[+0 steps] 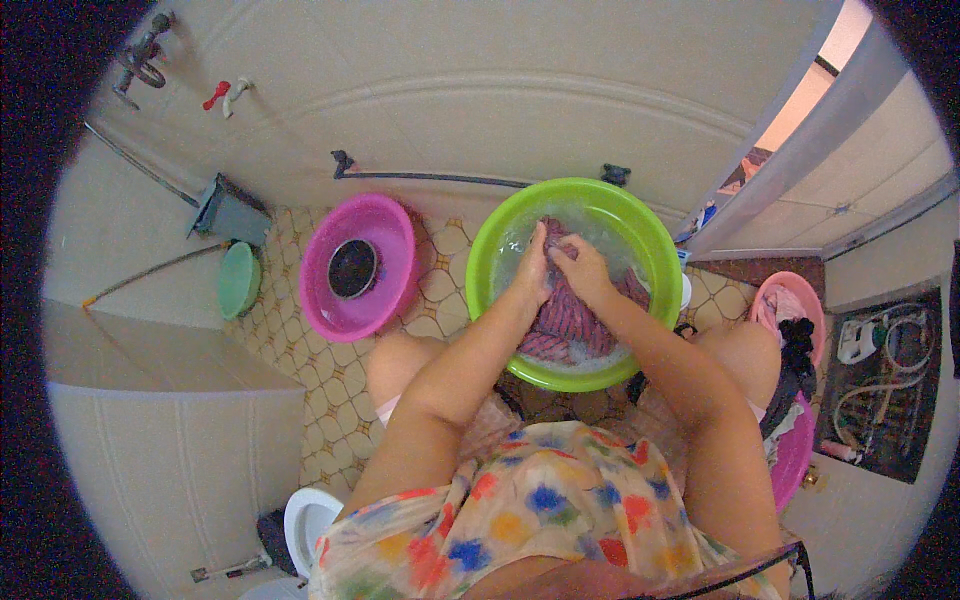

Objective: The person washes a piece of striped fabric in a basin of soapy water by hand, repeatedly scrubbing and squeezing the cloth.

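Note:
In front of me stands a lime-green plastic basin point(664, 247) with sudsy water in it. A reddish-purple striped cloth point(570, 319) lies wet in the water, part of it bunched up between my hands. My left hand point(534, 262) grips the raised fold from the left side, fingers pointing towards the wall. From the right, my right hand point(583, 266) pinches the same fold, its thumb and fingers close to my left hand. Much of the cloth spreads below my wrists towards the near rim; suds hide its edges.
To the left, a magenta basin point(319, 300) holds a dark round container point(352, 268). Beyond it are a small green basin point(238, 281) and a grey bin point(229, 212). Laundry fills a pink basin point(814, 304) at right. A toilet seat point(307, 517) is at lower left.

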Tool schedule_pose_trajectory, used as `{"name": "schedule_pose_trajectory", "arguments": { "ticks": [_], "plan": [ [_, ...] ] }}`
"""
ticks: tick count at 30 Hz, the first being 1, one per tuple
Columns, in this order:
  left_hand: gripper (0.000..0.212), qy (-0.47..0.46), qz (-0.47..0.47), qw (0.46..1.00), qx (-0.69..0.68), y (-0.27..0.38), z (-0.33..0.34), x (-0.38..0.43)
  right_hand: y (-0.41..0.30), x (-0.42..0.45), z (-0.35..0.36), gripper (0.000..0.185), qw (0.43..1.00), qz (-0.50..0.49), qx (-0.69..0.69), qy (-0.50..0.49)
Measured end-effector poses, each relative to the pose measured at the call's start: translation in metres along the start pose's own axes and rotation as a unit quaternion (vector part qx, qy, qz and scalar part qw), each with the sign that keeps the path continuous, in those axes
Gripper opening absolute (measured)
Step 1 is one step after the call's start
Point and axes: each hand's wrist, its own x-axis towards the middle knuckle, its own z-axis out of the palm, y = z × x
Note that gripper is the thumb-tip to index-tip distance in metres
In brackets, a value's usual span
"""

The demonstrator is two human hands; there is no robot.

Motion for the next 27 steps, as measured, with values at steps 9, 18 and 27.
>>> {"name": "schedule_pose_trajectory", "arguments": {
  "ticks": [9, 18, 27],
  "plan": [
    [0.033, -0.021, 0.028, 0.997, 0.063, 0.001, -0.041, 0.027, -0.059, -0.033, -0.008, 0.018, 0.964, -0.205, -0.156, -0.07],
    [0.038, -0.008, 0.012, 0.998, 0.065, -0.007, -0.02, 0.011, -0.041, 0.014, -0.036, 0.028, 0.95, -0.075, -0.3, -0.048],
    [0.022, 0.142, 0.149, 0.948, 0.243, 0.0, -0.021, 0.024, 0.015, 0.024, -0.04, 0.031, 0.97, 0.024, -0.235, -0.064]
  ]
}}
